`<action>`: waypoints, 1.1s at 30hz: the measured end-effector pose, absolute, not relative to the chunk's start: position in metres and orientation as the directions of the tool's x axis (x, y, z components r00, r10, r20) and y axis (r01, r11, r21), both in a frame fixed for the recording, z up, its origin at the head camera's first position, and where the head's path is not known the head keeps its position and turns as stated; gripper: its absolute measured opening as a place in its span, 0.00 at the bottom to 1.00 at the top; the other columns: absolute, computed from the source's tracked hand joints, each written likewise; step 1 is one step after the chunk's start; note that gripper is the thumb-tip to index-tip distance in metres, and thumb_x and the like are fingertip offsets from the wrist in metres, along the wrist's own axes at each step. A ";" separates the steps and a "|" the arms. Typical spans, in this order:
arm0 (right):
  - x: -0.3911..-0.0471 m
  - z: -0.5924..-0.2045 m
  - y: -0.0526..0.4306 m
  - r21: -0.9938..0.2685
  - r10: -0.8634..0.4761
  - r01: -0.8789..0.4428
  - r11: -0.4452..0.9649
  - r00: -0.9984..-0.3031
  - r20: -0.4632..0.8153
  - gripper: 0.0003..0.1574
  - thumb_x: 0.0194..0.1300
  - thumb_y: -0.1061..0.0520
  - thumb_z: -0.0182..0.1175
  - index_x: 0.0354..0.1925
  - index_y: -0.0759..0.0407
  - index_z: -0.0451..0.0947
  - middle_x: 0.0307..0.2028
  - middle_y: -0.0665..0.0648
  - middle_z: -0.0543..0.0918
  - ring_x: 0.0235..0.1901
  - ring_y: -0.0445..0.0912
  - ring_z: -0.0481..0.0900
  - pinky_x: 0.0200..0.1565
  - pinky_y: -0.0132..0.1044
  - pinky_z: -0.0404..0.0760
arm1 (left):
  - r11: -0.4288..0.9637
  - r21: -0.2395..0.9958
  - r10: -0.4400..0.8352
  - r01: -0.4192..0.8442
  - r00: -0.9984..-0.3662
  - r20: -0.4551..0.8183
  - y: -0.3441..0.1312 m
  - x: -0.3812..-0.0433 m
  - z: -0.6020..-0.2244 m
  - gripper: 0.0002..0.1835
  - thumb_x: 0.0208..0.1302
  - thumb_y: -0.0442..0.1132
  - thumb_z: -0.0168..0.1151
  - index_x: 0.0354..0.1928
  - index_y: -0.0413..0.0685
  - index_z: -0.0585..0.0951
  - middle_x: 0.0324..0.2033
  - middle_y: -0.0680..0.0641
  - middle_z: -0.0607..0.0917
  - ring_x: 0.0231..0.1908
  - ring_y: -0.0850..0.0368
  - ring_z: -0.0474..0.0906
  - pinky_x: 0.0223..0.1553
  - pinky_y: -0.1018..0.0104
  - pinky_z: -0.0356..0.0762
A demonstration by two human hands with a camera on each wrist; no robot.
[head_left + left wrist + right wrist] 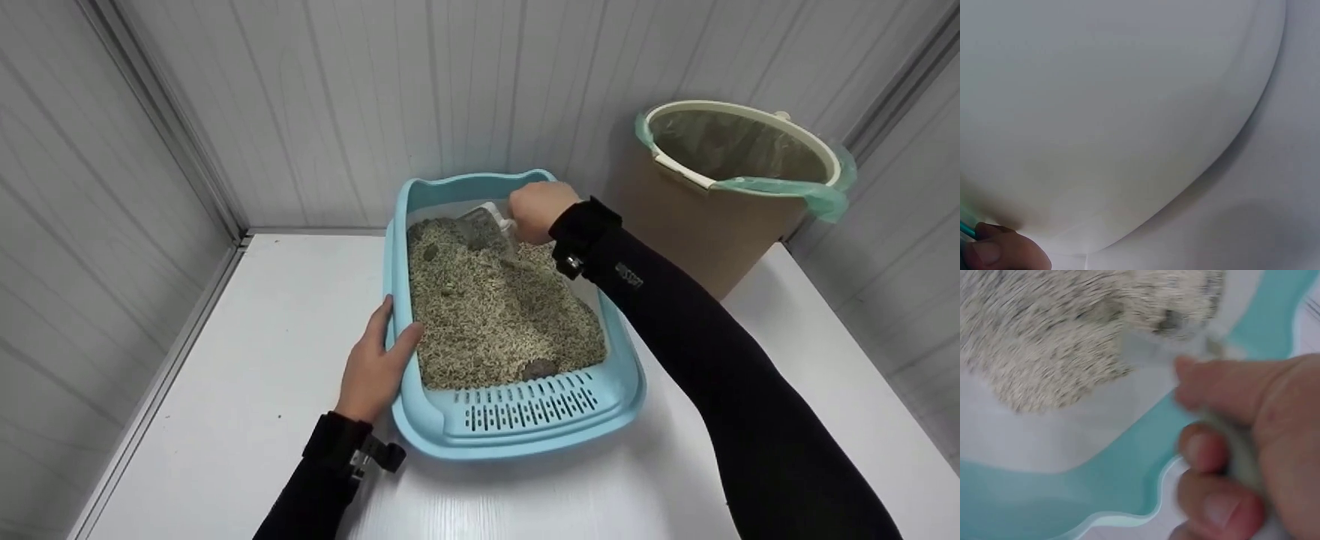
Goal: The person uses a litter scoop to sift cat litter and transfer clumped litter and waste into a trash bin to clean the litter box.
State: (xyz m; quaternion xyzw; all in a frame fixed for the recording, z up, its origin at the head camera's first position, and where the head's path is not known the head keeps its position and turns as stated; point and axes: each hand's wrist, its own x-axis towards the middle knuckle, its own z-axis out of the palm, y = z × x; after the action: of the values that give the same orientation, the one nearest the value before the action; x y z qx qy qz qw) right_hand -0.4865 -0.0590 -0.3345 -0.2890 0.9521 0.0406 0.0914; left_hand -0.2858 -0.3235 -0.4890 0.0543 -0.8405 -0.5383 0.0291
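Note:
A blue-rimmed litter box [517, 450], full of pale pellet litter [480, 322], stands on the white table. My left hand [375, 371] grips its left rim, thumb over the edge and fingers along the outer wall; in the left wrist view only fingertips [1008, 250] show beside the white outer wall. Near the far end of the box my right hand [538, 212] holds a litter scoop [491, 217] by the handle [1238, 453], its blade down at the litter. Dark clumps lie near the front grate [538, 368] and at the far left [430, 252].
Right of the box stands a tall brown bin [675, 232] with a cream rim and a green liner bag [829, 196]. Ribbed grey wall panels [360, 112] close in the back and both sides of the white table [247, 360].

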 end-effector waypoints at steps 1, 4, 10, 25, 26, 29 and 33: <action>-0.488 -0.332 -0.058 0.007 -0.516 -0.530 0.848 -0.828 -0.218 0.29 0.83 0.56 0.63 0.24 0.50 0.61 0.22 0.50 0.57 0.26 0.47 0.58 0.38 0.46 0.63 | 0.417 0.907 -0.121 -0.058 -0.993 -0.008 -0.324 -0.286 -0.489 0.50 0.80 0.70 0.58 0.92 0.58 0.54 0.84 0.36 0.65 0.77 0.35 0.71 0.75 0.40 0.69; -0.494 -0.326 -0.052 -0.045 -0.471 -0.477 0.878 -0.840 -0.270 0.33 0.79 0.56 0.66 0.22 0.49 0.57 0.21 0.48 0.52 0.25 0.46 0.52 0.36 0.44 0.59 | 0.428 0.902 -0.121 -0.053 -0.993 -0.001 -0.324 -0.287 -0.489 0.49 0.81 0.69 0.58 0.92 0.56 0.54 0.84 0.35 0.65 0.78 0.34 0.69 0.76 0.39 0.68; -0.501 -0.321 -0.040 -0.134 -0.441 -0.422 0.897 -0.825 -0.355 0.33 0.73 0.59 0.67 0.20 0.48 0.56 0.20 0.48 0.53 0.23 0.44 0.51 0.33 0.42 0.58 | 0.427 0.902 -0.127 -0.064 -0.992 -0.010 -0.321 -0.286 -0.490 0.49 0.80 0.70 0.58 0.92 0.57 0.55 0.84 0.35 0.66 0.77 0.35 0.71 0.75 0.40 0.69; -0.497 -0.350 -0.050 0.093 -0.461 -0.481 0.871 -0.869 -0.181 0.26 0.86 0.56 0.56 0.26 0.51 0.62 0.23 0.52 0.61 0.28 0.49 0.62 0.40 0.48 0.66 | 0.415 0.908 -0.126 -0.060 -0.992 -0.008 -0.313 -0.285 -0.490 0.50 0.80 0.70 0.59 0.92 0.57 0.55 0.83 0.35 0.67 0.75 0.35 0.73 0.74 0.39 0.71; -0.497 -0.353 -0.052 0.094 -0.474 -0.493 0.865 -0.863 -0.173 0.25 0.86 0.55 0.56 0.26 0.52 0.64 0.23 0.53 0.64 0.28 0.50 0.64 0.41 0.48 0.67 | 0.417 0.907 -0.126 -0.060 -0.992 -0.008 -0.313 -0.285 -0.489 0.50 0.80 0.70 0.59 0.92 0.56 0.55 0.83 0.35 0.67 0.75 0.35 0.73 0.74 0.39 0.71; -0.495 -0.355 -0.056 0.119 -0.522 -0.540 0.833 -0.839 -0.153 0.26 0.86 0.55 0.57 0.26 0.52 0.66 0.24 0.53 0.68 0.28 0.50 0.66 0.40 0.47 0.67 | 0.416 0.908 -0.125 -0.060 -0.992 -0.008 -0.312 -0.285 -0.489 0.49 0.80 0.69 0.59 0.92 0.56 0.55 0.83 0.35 0.67 0.75 0.35 0.73 0.73 0.39 0.71; -0.490 -0.348 -0.060 0.210 -0.591 -0.610 0.764 -0.792 -0.150 0.29 0.86 0.60 0.56 0.24 0.50 0.62 0.21 0.52 0.63 0.26 0.48 0.61 0.37 0.46 0.64 | 0.411 0.910 -0.124 -0.063 -0.992 -0.013 -0.311 -0.284 -0.488 0.49 0.80 0.69 0.59 0.92 0.56 0.55 0.84 0.35 0.66 0.75 0.36 0.73 0.73 0.40 0.72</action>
State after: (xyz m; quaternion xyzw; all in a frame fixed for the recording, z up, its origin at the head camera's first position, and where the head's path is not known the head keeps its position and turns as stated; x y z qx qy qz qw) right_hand -0.4897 -0.0602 -0.3481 -0.3200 0.9385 0.1245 0.0374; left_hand -0.2838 -0.3115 -0.4881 0.0559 -0.8394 -0.5399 0.0283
